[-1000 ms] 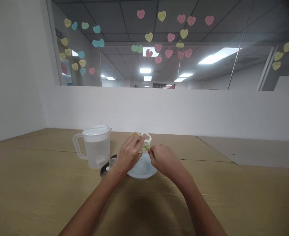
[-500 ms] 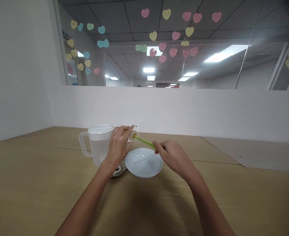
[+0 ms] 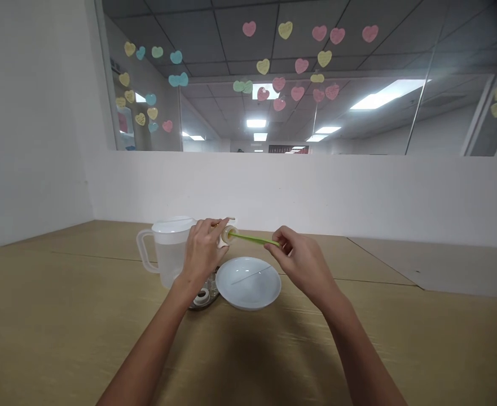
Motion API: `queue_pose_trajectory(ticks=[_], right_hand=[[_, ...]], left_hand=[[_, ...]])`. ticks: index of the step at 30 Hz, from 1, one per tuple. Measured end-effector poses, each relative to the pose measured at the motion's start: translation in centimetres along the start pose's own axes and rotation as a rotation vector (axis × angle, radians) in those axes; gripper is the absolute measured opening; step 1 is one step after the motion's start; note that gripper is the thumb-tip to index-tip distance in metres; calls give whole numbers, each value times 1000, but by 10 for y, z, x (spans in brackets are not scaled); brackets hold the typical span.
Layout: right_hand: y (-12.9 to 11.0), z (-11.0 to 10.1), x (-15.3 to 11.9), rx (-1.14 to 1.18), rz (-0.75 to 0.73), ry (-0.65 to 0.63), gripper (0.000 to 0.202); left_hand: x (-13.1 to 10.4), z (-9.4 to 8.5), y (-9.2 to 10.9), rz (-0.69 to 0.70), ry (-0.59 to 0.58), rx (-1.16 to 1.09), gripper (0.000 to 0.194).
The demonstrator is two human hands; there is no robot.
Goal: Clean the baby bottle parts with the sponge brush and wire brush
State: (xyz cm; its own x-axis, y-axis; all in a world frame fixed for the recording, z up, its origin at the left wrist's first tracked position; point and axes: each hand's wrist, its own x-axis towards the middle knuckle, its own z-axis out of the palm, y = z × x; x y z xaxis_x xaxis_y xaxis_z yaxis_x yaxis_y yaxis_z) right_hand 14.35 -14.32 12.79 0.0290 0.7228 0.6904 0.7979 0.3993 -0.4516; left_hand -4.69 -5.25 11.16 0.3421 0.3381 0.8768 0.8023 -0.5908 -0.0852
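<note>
My left hand (image 3: pixel 203 246) grips a small clear jar (image 3: pixel 230 234) lying on its side, its open mouth turned to the right. Something yellowish shows inside the rim; most of the jar's body is covered by my fingers. Between my right hand's (image 3: pixel 302 260) thumb and fingers is a slim green stick-like tool (image 3: pixel 252 239), its far end in the jar's mouth. Below both hands sits a shallow white bowl (image 3: pixel 248 293) with a thin straight rod or line (image 3: pixel 251 275) across it. I cannot tell what kind of tool the green one is.
A translucent lidded pitcher (image 3: pixel 170 254) stands left of my left hand, handle outward. Partly behind my left wrist is a dark round tray (image 3: pixel 205 303) with a white ring (image 3: pixel 201 296) and glass pieces. A white wall (image 3: pixel 248 186) and window close off the back.
My right hand has shifted slightly right and up, and the green tool now lies flatter, with its tip still at the jar's mouth. My left hand stays nearly in place.
</note>
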Motion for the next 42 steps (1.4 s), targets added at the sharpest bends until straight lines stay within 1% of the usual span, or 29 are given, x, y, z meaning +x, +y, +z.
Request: queue_pose_trajectory(ticks=[4, 7, 9, 10, 13, 15, 16, 18, 19, 21, 24, 26, 28, 31, 33, 35, 37, 39, 40, 41, 42], right_hand=[[-1, -7, -2, -5, -85, -18, 13], [-3, -11, -5, 51, -63, 3, 6], [-4, -12, -7, 136, -28, -12, 13], [-5, -12, -7, 194, -4, -46, 17], [-8, -10, -8, 414, 81, -207, 21], [-11, -8, -8, 518, 82, -279, 25], [-12, -7, -8, 538, 58, -290, 28], [-15, -5, -8, 522, -5, -268, 34], [-16, -5, -8, 502, -26, -235, 36], [-16, -4, -9, 466, -34, -115, 33], [-17, -5, -11, 395, -10, 100, 28], [-19, -8, -11, 363, 12, 167, 26], [-20, -10, -11, 399, 50, 166, 23], [-18, -11, -9, 516, 117, 126, 16], [-15, -12, -7, 554, 123, 104, 15], [-12, -14, -5, 584, 105, 45, 16], [-9, -16, -4, 635, 87, -44, 18], [-8, -16, -4, 684, 77, -121, 24], [-8, -15, -3, 687, 78, -128, 27], [-7, -14, -3, 668, 80, -103, 29], [-7, -12, -3, 621, 77, -48, 29]], left_hand=[[-2, 3, 7, 12, -17, -94, 54], [-3, 4, 12, 23, -27, -162, 54], [-4, 4, 14, 27, -24, -184, 54], [-4, 4, 15, 29, -20, -185, 55], [-4, 4, 14, 36, -15, -163, 56], [-3, 5, 13, 34, -15, -158, 55], [-3, 4, 14, 31, -16, -165, 53], [-3, 3, 15, 26, -23, -193, 51], [-2, 2, 16, 29, -30, -209, 50], [-2, 0, 20, 41, -40, -236, 50], [-3, -2, 25, 64, -45, -246, 53], [-3, -2, 28, 71, -46, -245, 56], [-4, 0, 30, 82, -40, -247, 57], [-5, 2, 31, 82, -24, -244, 56], [-5, 3, 32, 75, -38, -250, 55], [-5, 4, 33, 82, -64, -277, 54], [-5, 5, 33, 90, -86, -301, 52], [-5, 6, 33, 84, -101, -302, 52], [-5, 7, 32, 79, -108, -297, 52], [-5, 8, 32, 74, -115, -294, 52], [-5, 9, 31, 69, -123, -292, 53]])
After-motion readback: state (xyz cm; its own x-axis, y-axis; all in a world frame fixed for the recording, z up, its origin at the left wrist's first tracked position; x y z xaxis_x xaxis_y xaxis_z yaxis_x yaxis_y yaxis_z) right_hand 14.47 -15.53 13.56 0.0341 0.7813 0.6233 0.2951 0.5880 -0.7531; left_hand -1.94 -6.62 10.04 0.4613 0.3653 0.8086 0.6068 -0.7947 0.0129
